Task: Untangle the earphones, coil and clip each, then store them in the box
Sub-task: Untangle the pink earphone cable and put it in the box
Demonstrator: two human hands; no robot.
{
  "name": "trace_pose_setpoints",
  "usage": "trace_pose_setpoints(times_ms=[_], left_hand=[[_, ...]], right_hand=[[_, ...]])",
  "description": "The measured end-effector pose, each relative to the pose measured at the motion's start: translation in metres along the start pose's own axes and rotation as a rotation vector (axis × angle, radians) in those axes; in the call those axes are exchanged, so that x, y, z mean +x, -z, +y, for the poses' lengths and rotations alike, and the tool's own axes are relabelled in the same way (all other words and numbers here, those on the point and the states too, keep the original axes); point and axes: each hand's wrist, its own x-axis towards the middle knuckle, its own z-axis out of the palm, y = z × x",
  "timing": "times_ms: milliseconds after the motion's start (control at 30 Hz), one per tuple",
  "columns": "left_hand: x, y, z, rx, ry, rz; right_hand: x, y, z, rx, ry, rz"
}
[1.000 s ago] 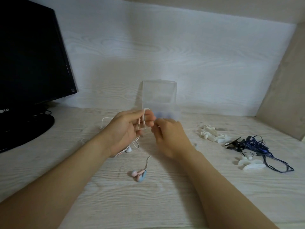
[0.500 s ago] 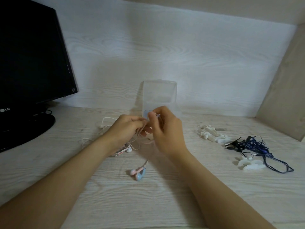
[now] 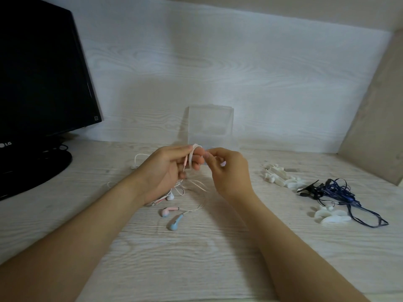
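Observation:
My left hand point(image 3: 169, 171) holds a few loops of the pale pink earphone cable point(image 3: 192, 159) wound round its fingers, just in front of the clear plastic box point(image 3: 210, 125). My right hand point(image 3: 229, 171) pinches the same cable right beside the loops. The cable trails down to the desk, where a pink earbud point(image 3: 166, 211) and a blue earbud point(image 3: 174, 223) lie apart. A white earbud point(image 3: 170, 196) on another cable lies under my left wrist. A tangled dark blue earphone set point(image 3: 335, 194) lies at the right.
A black monitor point(image 3: 41, 83) on its round stand fills the left. White cable clips lie in a heap point(image 3: 279, 176), and two more point(image 3: 329, 215) sit by the blue cable. A beige side panel point(image 3: 375, 118) closes the right, a white wall the back.
My right hand came down from above the left hand and now pinches the cable beside the loops. The pink and blue earbuds, together before, have slid closer and lie separated.

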Motion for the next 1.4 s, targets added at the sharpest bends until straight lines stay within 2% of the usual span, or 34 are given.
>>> trace_pose_setpoints(times_ms=[133,233,333,533,633,800,900,967,1100,1200,1300,1400], left_hand=[[-0.001,-0.005,0.004,-0.056,-0.027,0.071],[0.003,0.002,0.000,0.154,-0.085,0.179],[0.004,0.008,-0.010,0.380,-0.153,0.237],[0.005,0.007,-0.021,0.672,-0.237,0.175],[0.003,0.009,-0.021,0.832,-0.180,0.149],[-0.003,0.000,-0.018,0.808,-0.091,0.107],[-0.004,-0.001,-0.019,0.828,-0.104,0.081],[-0.005,-0.002,-0.019,0.803,-0.098,0.063],[-0.004,-0.008,-0.015,0.596,-0.027,0.033],[-0.003,-0.009,-0.009,0.331,-0.014,-0.014],[-0.001,-0.007,-0.005,0.093,0.005,-0.086],[-0.001,-0.004,-0.002,-0.035,0.003,-0.091]], right_hand=[[-0.005,-0.010,0.005,-0.196,0.032,-0.216],[-0.010,-0.014,-0.001,-0.200,0.075,-0.331],[-0.012,-0.010,-0.010,-0.058,0.025,-0.377],[-0.008,0.004,-0.024,0.362,-0.364,-0.302],[-0.006,0.013,-0.028,0.475,-0.384,-0.218],[0.000,0.017,-0.027,0.674,-0.439,-0.080],[0.000,0.018,-0.025,0.684,-0.464,-0.001],[0.000,0.015,-0.022,0.609,-0.444,0.068],[-0.001,0.009,-0.006,-0.024,-0.079,0.171],[-0.004,0.007,-0.004,-0.288,0.000,0.181],[-0.005,0.005,-0.004,-0.417,0.004,0.105],[-0.009,0.004,-0.006,-0.648,0.108,-0.089]])
